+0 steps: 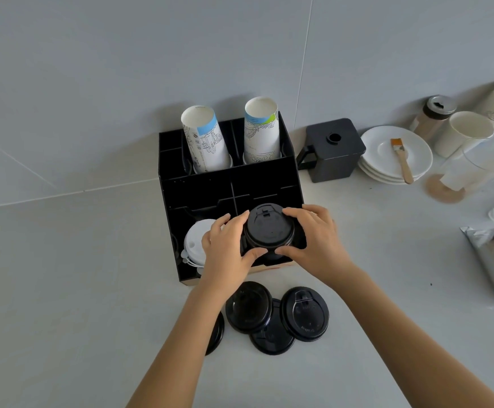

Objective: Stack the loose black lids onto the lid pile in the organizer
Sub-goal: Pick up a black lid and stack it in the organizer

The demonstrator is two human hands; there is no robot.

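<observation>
1. Lid pile (269, 231): black, in organizer (198, 189) front right bay, beside white lids (195, 240).
2. Left hand (228, 248), right hand (313, 240): fingers pinching pile rim from both sides.
3. Advice: press evenly, rims concentric, until seated.
4. Loose lids (278, 316): four on surface (63, 290), nearer the person, awaiting stacking.

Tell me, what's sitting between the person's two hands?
A pile of black lids, held between the left hand and right hand, in the head view.
</observation>
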